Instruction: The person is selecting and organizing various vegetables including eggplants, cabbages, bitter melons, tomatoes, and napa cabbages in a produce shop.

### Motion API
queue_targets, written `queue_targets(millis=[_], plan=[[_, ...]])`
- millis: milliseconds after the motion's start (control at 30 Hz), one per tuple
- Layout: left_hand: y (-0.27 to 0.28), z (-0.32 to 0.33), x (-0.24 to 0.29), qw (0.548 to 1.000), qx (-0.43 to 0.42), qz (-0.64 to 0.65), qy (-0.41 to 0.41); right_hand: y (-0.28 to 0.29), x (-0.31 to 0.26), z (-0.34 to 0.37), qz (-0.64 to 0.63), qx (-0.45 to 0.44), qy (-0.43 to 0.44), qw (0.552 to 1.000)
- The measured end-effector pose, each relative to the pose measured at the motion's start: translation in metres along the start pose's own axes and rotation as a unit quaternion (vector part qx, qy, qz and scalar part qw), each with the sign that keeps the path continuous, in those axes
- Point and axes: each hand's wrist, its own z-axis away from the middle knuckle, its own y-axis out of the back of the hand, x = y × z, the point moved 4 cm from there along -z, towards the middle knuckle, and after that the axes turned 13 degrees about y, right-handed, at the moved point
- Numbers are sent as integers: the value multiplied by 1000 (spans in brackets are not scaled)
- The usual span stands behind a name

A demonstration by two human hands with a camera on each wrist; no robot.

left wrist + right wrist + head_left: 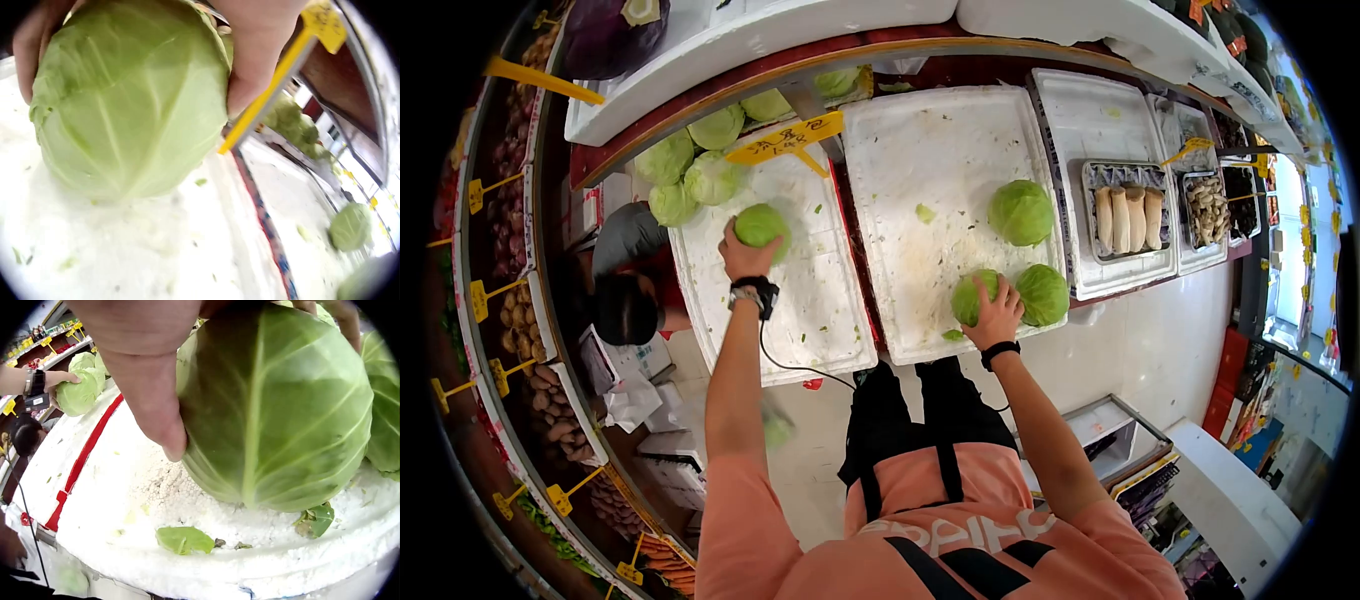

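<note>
A green cabbage (pixel 761 226) is gripped by my left hand (pixel 746 255) over the left white foam box lid; thumb and fingers span its sides in the left wrist view, where the cabbage (pixel 131 100) fills much of the picture. My right hand (pixel 998 318) holds another cabbage (pixel 972 296) at the front right of the second foam lid. In the right wrist view the thumb lies along one side of this cabbage (pixel 275 412) and fingertips show at its far side. Right beside it sits a third cabbage (pixel 1042 295), and one more cabbage (pixel 1020 212) lies farther back.
Several cabbages (pixel 712 178) are piled at the back left, behind a yellow price sign (pixel 785 138). A tray of thick pale mushrooms (pixel 1130 220) stands on the right. Another person (pixel 628 300) is low beside the left lid. Loose leaf scraps (pixel 184 540) dot the foam.
</note>
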Motion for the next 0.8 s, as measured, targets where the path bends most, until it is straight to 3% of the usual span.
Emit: queue_targets(millis=[200,267,433,567,700,800], plan=[[4,143,25,959,-108,-1,-261,-1,3,0,-12,15,6,1000],[-7,190,35,943,-156,15,-293,-1,5,1,-22,12,6,1000],[-60,268,45,921,-284,-61,-259,0,5,0,-27,1,1,1000],[-103,285,36,922,-260,-116,-262,0,7,2,-29,1,2,1000],[-115,288,36,935,-257,-138,-202,0,7,5,-35,3,5,999],[-114,293,36,936,-243,-135,-217,0,8,4,-33,2,5,999]])
